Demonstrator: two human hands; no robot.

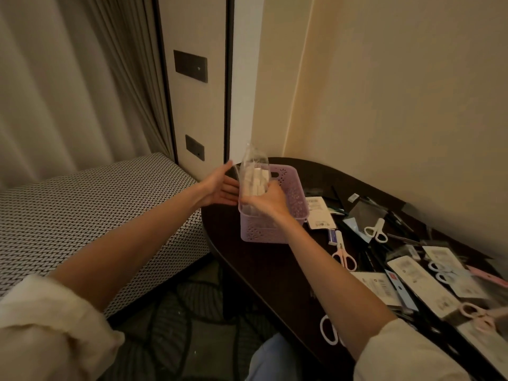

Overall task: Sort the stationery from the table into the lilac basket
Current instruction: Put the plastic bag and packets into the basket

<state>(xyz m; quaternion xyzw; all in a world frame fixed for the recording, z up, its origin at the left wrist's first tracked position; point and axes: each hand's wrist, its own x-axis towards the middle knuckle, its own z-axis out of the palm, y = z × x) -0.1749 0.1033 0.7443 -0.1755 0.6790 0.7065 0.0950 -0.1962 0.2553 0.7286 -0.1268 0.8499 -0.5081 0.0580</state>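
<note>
A lilac plastic basket (291,188) with perforated walls stands at the left end of a dark table (264,259). My right hand (268,200) grips a clear plastic packet (254,171) holding small white pieces, upright over the basket's left side. With straight fingers, my left hand (220,185) sits beside the packet and the basket's left wall; whether it touches them I cannot tell. Loose stationery covers the table's right half: pink scissors (343,255), white scissors (376,231), packaged cards (320,213) and dark pens.
A patterned black-and-white upholstered seat (90,215) sits left of the table. More scissors (328,329) lie at the table's near edge. Walls close in behind and to the right. Curtains hang at the left.
</note>
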